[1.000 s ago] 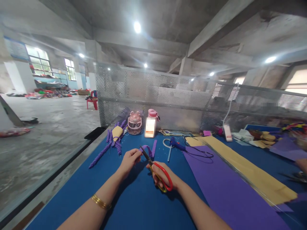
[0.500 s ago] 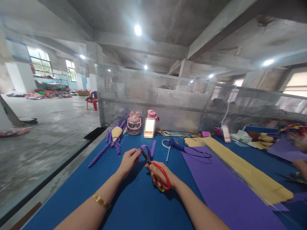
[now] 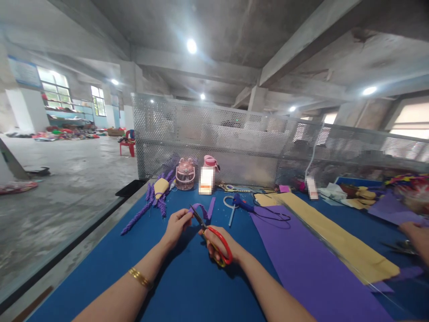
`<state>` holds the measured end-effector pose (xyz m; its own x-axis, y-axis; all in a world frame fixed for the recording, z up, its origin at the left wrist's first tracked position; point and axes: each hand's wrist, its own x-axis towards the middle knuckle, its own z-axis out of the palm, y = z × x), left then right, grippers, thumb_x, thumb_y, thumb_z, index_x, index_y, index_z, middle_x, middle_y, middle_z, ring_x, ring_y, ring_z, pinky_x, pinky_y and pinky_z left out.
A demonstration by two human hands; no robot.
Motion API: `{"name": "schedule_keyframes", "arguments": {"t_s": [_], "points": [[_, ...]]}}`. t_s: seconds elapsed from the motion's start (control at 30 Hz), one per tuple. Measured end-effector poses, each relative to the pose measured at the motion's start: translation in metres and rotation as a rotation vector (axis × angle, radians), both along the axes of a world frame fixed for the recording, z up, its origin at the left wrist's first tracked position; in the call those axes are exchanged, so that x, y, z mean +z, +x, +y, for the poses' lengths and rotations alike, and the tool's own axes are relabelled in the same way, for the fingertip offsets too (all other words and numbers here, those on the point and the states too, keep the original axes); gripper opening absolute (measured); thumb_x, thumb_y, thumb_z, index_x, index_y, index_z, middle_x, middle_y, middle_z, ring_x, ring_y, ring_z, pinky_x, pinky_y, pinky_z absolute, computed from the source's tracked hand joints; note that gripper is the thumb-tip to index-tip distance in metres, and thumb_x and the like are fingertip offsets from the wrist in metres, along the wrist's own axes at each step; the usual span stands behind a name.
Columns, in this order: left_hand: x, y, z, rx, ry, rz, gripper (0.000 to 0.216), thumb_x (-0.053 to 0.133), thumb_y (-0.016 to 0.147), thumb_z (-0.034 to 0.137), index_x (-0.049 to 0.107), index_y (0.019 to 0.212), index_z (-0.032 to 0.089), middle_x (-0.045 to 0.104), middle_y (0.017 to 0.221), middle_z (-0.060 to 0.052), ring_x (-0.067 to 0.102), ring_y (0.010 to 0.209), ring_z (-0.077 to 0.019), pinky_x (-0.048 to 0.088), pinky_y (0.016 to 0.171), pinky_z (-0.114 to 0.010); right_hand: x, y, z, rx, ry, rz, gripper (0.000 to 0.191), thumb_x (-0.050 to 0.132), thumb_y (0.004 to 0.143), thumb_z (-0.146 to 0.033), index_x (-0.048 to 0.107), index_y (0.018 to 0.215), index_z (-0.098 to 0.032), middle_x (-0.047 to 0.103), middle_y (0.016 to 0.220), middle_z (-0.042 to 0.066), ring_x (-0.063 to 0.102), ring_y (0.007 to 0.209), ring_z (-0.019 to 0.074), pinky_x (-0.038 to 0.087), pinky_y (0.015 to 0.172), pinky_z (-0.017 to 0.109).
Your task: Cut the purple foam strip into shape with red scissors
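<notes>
My left hand [image 3: 176,225] pinches one end of a narrow purple strip [image 3: 205,209] just above the blue table [image 3: 187,286]. The strip loops up and away from the fingers. My right hand [image 3: 219,245] grips red-handled scissors [image 3: 211,236], fingers through the loops. The blades point up and left, and their tips meet the strip right beside my left fingertips. A gold bangle sits on my left wrist.
A large purple sheet [image 3: 311,264] and a long tan sheet [image 3: 338,237] lie to the right. A blue glue gun [image 3: 244,203], purple fringed stems [image 3: 147,203], a pink bottle [image 3: 186,173] and a perforated metal screen [image 3: 234,138] stand behind. Another person's hand [image 3: 415,235] is at the far right.
Both hands, the strip and the scissors have drifted slightly left and down in the picture as the view shifted. The grips are the same.
</notes>
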<state>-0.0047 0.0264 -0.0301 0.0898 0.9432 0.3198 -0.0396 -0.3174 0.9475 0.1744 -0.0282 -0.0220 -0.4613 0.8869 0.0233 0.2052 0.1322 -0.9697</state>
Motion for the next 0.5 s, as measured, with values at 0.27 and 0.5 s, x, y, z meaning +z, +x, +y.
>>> {"name": "schedule_keyframes", "arguments": {"t_s": [0.27,0.5], "points": [[0.000,0.009,0.003,0.039,-0.031,-0.060,0.034,0.061,0.068,0.044,0.053,0.055,0.014,0.048,0.044,0.004,0.035,0.040,-0.0069,0.023,0.042,-0.021,-0.003,-0.001,0.003,-0.021,-0.031,0.058,0.057,0.047,0.074,-0.072,0.052,0.091,-0.018,0.051,0.050,-0.008,0.041,0.030,0.0040,0.035,0.032,0.015],[0.011,0.020,0.007,0.049,-0.072,-0.067,0.031,0.063,0.063,0.042,0.052,0.051,0.015,0.046,0.041,0.003,0.036,0.040,-0.0075,0.024,0.043,-0.021,-0.011,0.000,0.010,-0.039,-0.023,0.107,0.061,0.044,0.077,-0.072,0.052,0.103,-0.018,0.051,0.049,-0.008,0.040,0.029,0.0045,0.034,0.032,0.015]]}}
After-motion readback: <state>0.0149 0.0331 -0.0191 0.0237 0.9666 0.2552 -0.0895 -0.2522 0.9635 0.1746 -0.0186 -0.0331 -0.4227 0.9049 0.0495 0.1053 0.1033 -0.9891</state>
